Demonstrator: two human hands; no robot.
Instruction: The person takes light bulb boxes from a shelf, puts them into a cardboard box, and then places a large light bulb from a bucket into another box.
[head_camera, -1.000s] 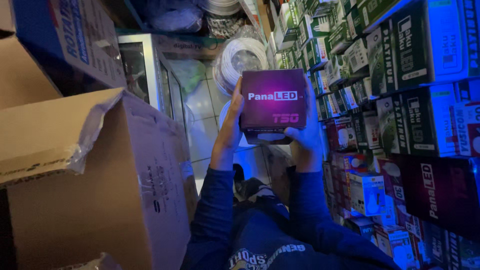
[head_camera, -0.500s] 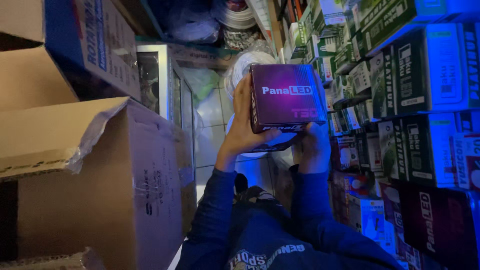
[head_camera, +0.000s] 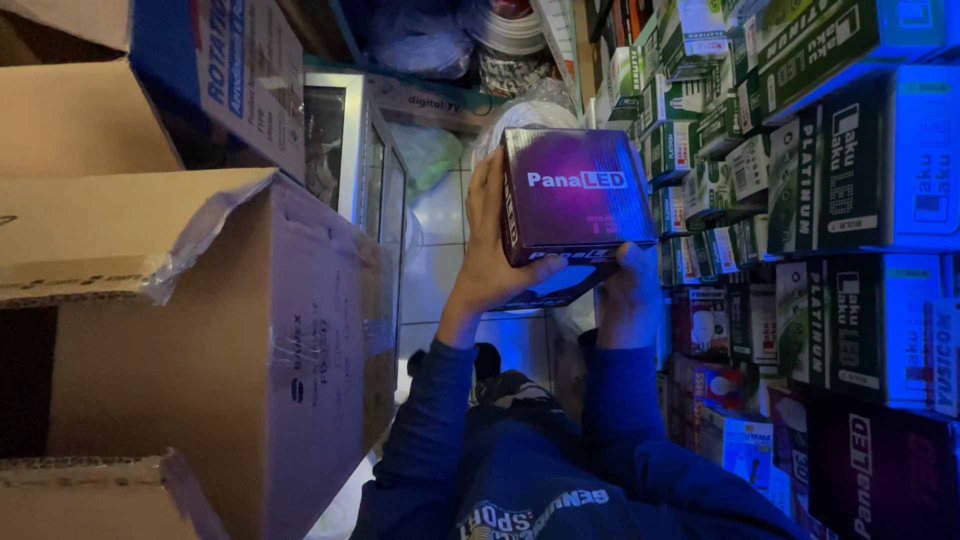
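I hold a small dark purple carton (head_camera: 575, 195) up in front of me with both hands. My left hand (head_camera: 487, 262) grips its left side, fingers spread along the edge. My right hand (head_camera: 630, 283) supports it from below at the right corner. A lower flap of the carton (head_camera: 555, 285) hangs open beneath it. Both arms wear dark blue sleeves. The carton is level with the stacked boxes on the right shelves.
Shelves of small green, white, blue and purple cartons (head_camera: 820, 200) fill the right side. A large brown cardboard box (head_camera: 250, 340) stands at the left with another box (head_camera: 180, 80) above it. A glass-fronted cabinet (head_camera: 350, 170) and a tiled floor (head_camera: 440, 260) lie ahead.
Both hands have lifted the purple carton higher and slightly rightward, closer to the shelves. The grip has stayed the same.
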